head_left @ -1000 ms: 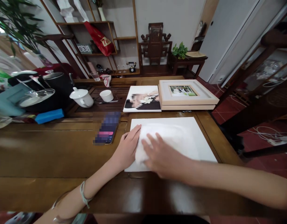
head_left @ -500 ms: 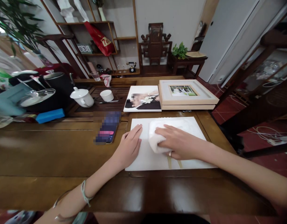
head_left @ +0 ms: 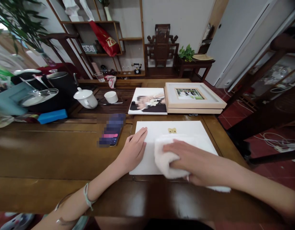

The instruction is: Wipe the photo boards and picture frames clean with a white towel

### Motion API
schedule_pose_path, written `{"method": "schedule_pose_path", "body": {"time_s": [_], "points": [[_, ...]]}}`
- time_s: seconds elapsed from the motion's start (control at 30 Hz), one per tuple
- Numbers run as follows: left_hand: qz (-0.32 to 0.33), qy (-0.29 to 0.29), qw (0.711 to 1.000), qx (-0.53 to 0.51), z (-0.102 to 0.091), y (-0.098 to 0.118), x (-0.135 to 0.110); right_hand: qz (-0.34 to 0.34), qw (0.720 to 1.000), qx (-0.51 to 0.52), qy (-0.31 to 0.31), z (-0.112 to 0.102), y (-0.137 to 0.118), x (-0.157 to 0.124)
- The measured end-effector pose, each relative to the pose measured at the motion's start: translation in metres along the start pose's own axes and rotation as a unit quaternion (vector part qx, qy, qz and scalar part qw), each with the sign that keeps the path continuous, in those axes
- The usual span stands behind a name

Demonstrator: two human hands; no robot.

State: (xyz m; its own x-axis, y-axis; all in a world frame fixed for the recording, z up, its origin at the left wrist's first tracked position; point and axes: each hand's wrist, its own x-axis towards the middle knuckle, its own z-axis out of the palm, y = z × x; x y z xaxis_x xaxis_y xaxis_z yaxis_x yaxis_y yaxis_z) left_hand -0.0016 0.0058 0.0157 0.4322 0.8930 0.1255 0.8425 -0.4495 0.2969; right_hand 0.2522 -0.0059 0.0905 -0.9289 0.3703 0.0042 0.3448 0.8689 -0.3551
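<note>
A white rectangular panel (head_left: 149, 127) lies flat on the wooden table in front of me, with a small brass-coloured hanger plate (head_left: 172, 130) near its far edge. My left hand (head_left: 135, 150) rests flat on the panel's left side, fingers stretched out and holding nothing. My right hand (head_left: 186, 159), a ring on one finger and somewhat blurred, is closed on a bunched white cloth (head_left: 165, 158). The cloth presses against the panel's middle and reaches over its near edge. Part of the panel is hidden beneath that hand and the cloth.
Behind the panel lie a photo print (head_left: 147, 101) and a framed picture (head_left: 195, 95). A phone (head_left: 111, 131) lies to the left. Farther left are a lidded white cup (head_left: 85, 98), a small white bowl (head_left: 111, 96), a blue block (head_left: 52, 116) and a dark pot (head_left: 42, 99).
My right hand has drawn the cloth toward me, from the panel's middle to its near edge, uncovering the brass-coloured plate. My left hand stays in place.
</note>
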Motion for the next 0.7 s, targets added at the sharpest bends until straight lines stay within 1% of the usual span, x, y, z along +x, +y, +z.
{"method": "schedule_pose_path", "body": {"time_s": [0.13,0.17,0.23,0.33,0.43,0.53,0.6,0.67,0.7], "points": [[-0.002,-0.005,1.0,0.0,-0.001,0.001,0.0,0.067,0.996,0.048,0.015,-0.013,0.029,0.005],[-0.002,-0.004,1.0,-0.001,-0.001,0.001,0.0,0.075,0.995,0.058,0.019,-0.017,0.035,0.008],[-0.001,-0.001,1.0,-0.003,-0.001,0.002,0.0,0.071,0.994,0.07,0.035,-0.027,0.048,0.019],[0.001,0.003,1.0,-0.005,-0.001,0.002,0.0,0.061,0.988,0.12,0.077,-0.042,0.071,0.044],[0.004,0.01,1.0,-0.011,0.0,0.0,0.0,0.072,0.977,0.18,0.09,-0.051,0.091,0.08],[0.007,0.014,1.0,-0.015,0.001,-0.001,-0.001,0.066,0.975,0.201,0.075,-0.053,0.099,0.116],[0.005,0.012,1.0,-0.015,0.001,-0.002,-0.001,0.052,0.975,0.203,0.067,-0.051,0.099,0.131],[0.0,0.01,1.0,-0.015,0.001,-0.002,0.0,0.035,0.975,0.208,0.062,-0.048,0.1,0.133],[-0.002,0.008,1.0,-0.015,0.001,-0.001,0.0,0.03,0.975,0.213,0.061,-0.046,0.102,0.128]]}}
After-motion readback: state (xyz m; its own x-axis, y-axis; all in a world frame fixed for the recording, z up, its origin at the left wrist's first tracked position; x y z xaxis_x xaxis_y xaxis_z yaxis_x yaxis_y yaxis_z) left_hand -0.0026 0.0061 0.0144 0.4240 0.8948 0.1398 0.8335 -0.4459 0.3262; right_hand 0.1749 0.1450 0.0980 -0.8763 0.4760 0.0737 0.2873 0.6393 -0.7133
